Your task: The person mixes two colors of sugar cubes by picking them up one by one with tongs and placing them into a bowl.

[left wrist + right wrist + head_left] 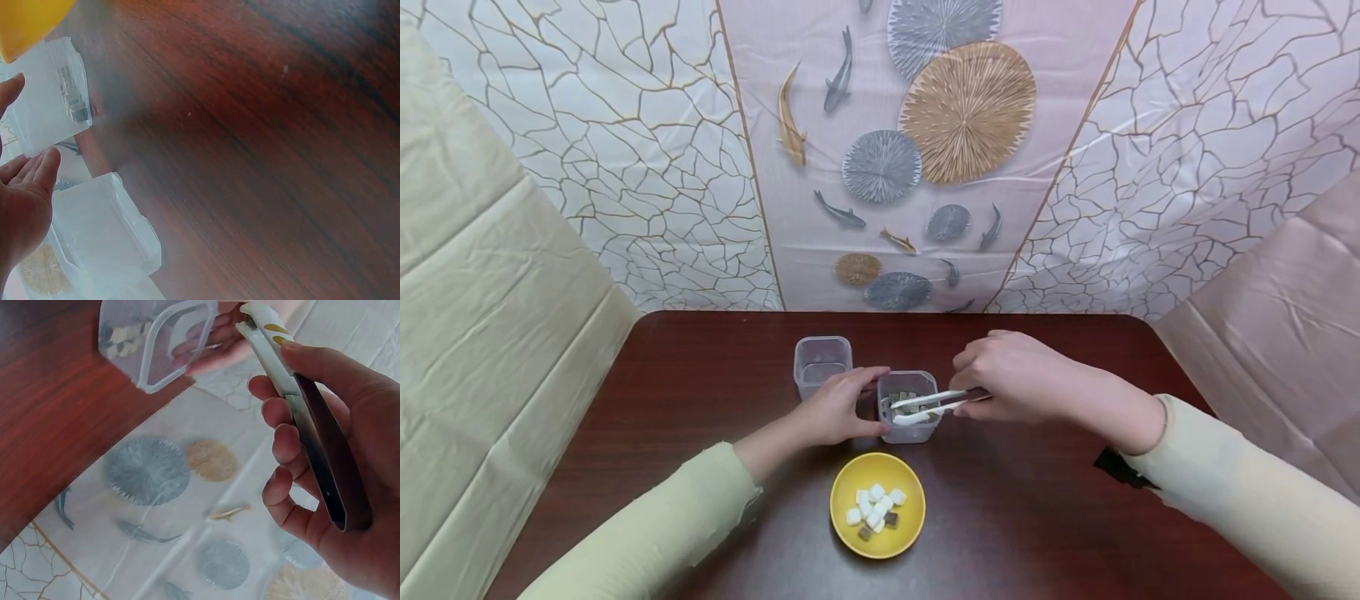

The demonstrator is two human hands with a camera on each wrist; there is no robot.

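Right hand [1011,375] is gripping tongs [958,397], fingers curling around the handle; tips are reaching into a clear container [917,435] holding dark cubes [904,397]. Can't tell whether the tongs are pinching a cube. Left hand [841,408] is bracing that container's left side, thumb and fingers spreading wide, not wrapping round it. Nearer the person on the desk [1037,517], a yellow bowl [878,468] is holding white cubes [877,492] and two brown cubes [891,520]. Sorting seems partway: dark pieces apparently nearing completion, white ones still waiting; second container [822,354], farther left, is showing no cubes.
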